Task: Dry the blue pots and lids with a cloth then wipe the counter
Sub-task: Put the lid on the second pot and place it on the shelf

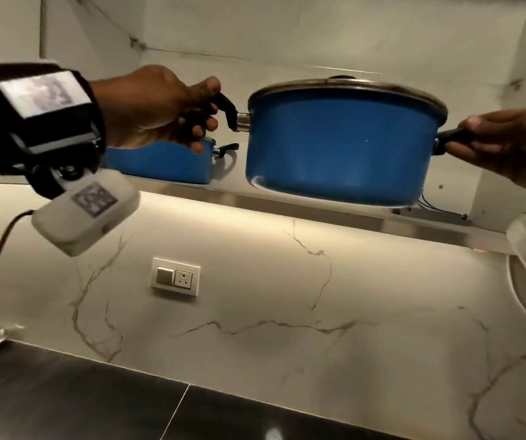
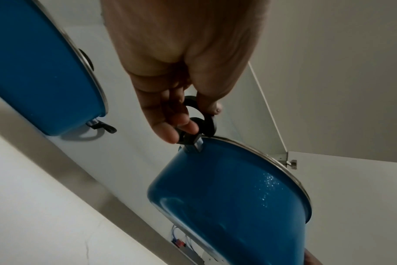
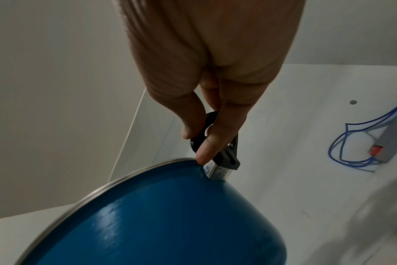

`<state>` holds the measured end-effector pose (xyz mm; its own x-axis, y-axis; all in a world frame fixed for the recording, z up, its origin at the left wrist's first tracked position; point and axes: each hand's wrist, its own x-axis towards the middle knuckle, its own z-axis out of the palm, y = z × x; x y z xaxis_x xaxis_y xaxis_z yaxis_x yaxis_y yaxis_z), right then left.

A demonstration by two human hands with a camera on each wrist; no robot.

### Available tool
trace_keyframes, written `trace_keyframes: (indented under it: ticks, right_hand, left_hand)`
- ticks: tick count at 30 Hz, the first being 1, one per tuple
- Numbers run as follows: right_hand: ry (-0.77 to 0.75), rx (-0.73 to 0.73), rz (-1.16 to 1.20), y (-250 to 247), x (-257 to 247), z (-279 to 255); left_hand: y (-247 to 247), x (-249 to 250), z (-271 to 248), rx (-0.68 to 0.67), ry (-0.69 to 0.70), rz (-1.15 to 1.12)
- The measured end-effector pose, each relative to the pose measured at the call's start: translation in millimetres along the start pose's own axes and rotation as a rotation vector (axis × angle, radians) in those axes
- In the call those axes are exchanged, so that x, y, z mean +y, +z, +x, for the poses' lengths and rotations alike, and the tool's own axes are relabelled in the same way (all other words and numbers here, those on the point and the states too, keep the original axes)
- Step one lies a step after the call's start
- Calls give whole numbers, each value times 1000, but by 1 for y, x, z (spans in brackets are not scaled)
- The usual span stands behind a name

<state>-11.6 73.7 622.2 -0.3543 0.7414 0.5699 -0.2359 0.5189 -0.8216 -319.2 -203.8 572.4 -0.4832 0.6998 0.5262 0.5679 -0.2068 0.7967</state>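
Observation:
A large blue pot with its steel-rimmed lid on hangs in the air at shelf height, carried by both side handles. My left hand grips the black left handle, thumb on top. My right hand grips the black right handle. The left wrist view has the pot below my fingers curled round the handle. In the right wrist view my fingers pinch the other handle above the pot. A second lidded blue pot stands on the shelf at the left.
The shelf runs across a marble wall, with a lit strip beneath. A box with blue wires lies on the shelf at the right. A switch and socket plate sits on the wall. The dark counter lies below.

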Motion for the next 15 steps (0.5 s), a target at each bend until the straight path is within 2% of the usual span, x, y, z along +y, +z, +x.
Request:
trace_keyframes:
  ticks: [1,2,3,5,7,10,15]
  right_hand:
    - [-9,-51,29,6,11,-5]
    - [48,-99,-19,15,22,-16]
    - [89,-64,-83,17,26,-12]
    - [118,-64,14,19,37,-1]
    - [137,-21,5,28,37,15]
    - [158,-63,-80,35,50,37]
    - [153,-7,-228,55,61,66]
  left_hand:
    - [2,-4,7,5,-14,-13]
    - [2,-11,16,0,-27,-13]
    - [3,-18,25,5,-29,-4]
    - [2,-32,40,0,-45,-17]
    - [0,-47,56,-6,-45,-29]
    - [-2,-64,73,-13,-28,-35]
    - [-7,-84,92,-19,2,-55]
